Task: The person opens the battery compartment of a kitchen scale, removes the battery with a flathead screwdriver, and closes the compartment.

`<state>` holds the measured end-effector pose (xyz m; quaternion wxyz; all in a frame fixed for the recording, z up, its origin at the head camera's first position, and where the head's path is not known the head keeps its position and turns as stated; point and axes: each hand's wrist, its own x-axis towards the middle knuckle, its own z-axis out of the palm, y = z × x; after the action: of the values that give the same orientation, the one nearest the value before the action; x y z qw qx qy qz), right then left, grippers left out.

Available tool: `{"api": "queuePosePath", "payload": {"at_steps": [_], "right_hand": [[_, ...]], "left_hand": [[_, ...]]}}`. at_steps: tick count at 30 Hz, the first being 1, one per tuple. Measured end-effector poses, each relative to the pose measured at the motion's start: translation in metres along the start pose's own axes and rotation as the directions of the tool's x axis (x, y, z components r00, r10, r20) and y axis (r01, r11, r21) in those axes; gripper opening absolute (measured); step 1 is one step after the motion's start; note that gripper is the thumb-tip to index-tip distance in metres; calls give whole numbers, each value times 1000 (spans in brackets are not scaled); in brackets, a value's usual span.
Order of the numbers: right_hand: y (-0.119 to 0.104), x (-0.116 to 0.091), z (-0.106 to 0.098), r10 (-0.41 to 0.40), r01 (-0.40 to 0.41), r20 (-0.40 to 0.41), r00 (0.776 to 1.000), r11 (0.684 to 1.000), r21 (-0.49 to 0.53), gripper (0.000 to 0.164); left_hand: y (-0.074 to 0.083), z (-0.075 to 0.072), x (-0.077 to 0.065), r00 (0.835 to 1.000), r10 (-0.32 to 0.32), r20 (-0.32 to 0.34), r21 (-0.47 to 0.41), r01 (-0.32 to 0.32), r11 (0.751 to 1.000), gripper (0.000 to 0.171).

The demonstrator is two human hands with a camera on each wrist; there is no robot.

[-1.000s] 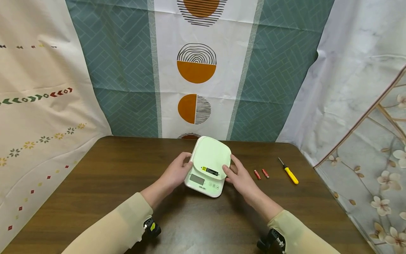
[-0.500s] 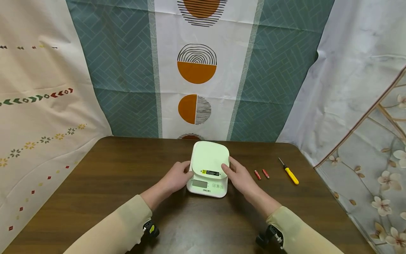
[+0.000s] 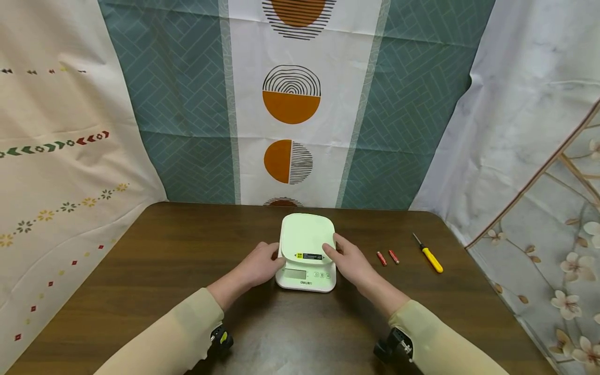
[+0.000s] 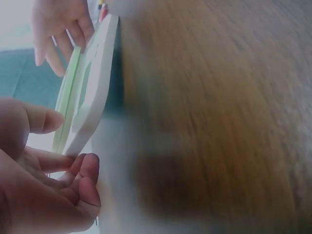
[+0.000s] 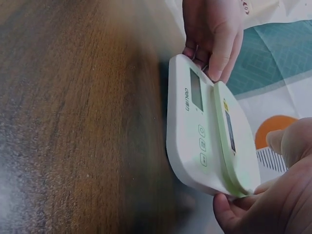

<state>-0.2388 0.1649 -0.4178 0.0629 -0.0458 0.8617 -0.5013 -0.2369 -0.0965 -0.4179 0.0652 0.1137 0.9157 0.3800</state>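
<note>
A white kitchen scale [image 3: 307, 237] with a pale green top plate faces up at the middle of the table, its display [image 3: 295, 273] and buttons toward the person. My left hand [image 3: 260, 264] holds its left edge, thumb at the plate side and fingers curled at the rim, as the left wrist view shows. On the opposite edge my right hand [image 3: 349, 260] grips the scale, with the thumb over the plate and fingertips at the underside in the right wrist view. The display looks blank. The underside of the scale is hidden.
Two red batteries [image 3: 382, 259] lie to the right of the scale. Farther right is a screwdriver [image 3: 432, 260] with a yellow handle. The dark wooden table [image 3: 187, 271] ends at a hanging patterned cloth [image 3: 187, 104] behind.
The scale has turned from a slant to nearly square with the person, and its far end has come down and nearer. Both hands have kept their hold and moved with it.
</note>
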Motion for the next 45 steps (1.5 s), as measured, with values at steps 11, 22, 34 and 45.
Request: {"api": "queuePosePath", "payload": {"at_steps": [11,22,34,45], "right_hand": [[-2,4,4,0,1,27,1000,998,-59,73],[-2,4,7,35,-30,50,998,996,-88,79],[0,3,5,30,-24,89,996,998,-64,78],[7,7,0,21,-8,80,997,987,-161,76]], "left_hand": [[-4,0,-2,997,-22,69,104,14,994,41],[-11,4,-1,996,-6,89,169,-10,986,41],[-59,21,34,992,43,115,184,-64,981,52],[-58,14,40,977,44,209,254,-97,962,60]]}}
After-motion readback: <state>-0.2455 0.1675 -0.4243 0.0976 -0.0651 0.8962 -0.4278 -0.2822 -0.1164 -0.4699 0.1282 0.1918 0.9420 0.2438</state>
